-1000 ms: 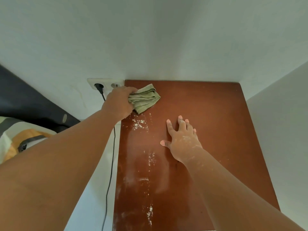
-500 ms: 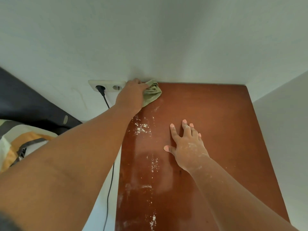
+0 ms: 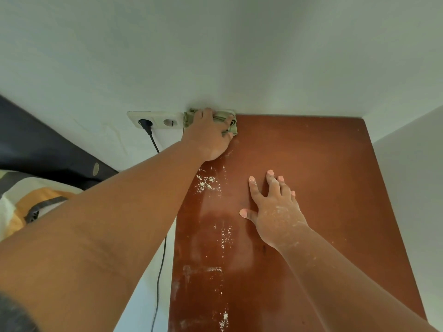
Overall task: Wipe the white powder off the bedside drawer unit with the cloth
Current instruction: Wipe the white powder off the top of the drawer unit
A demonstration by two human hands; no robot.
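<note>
The bedside drawer unit's reddish-brown top [image 3: 323, 188] fills the lower right of the view. White powder [image 3: 206, 183] lies in patches along its left half, with more streaks toward the near edge. My left hand [image 3: 208, 135] presses the bunched green cloth [image 3: 231, 123] into the top's far left corner, against the wall. Most of the cloth is hidden under that hand. My right hand [image 3: 273, 209] rests flat on the middle of the top, fingers spread, dusted with powder and holding nothing.
A white double wall socket [image 3: 155, 119] sits just left of the cloth, with a black plug and cable [image 3: 160, 259] hanging down beside the unit. White walls close the unit in behind and on the right. A dark bed frame [image 3: 48, 152] and bedding lie to the left.
My left hand has pushed the cloth away from me, from a spot short of the back edge into the far left corner at the wall. My right hand has stayed flat on the top.
</note>
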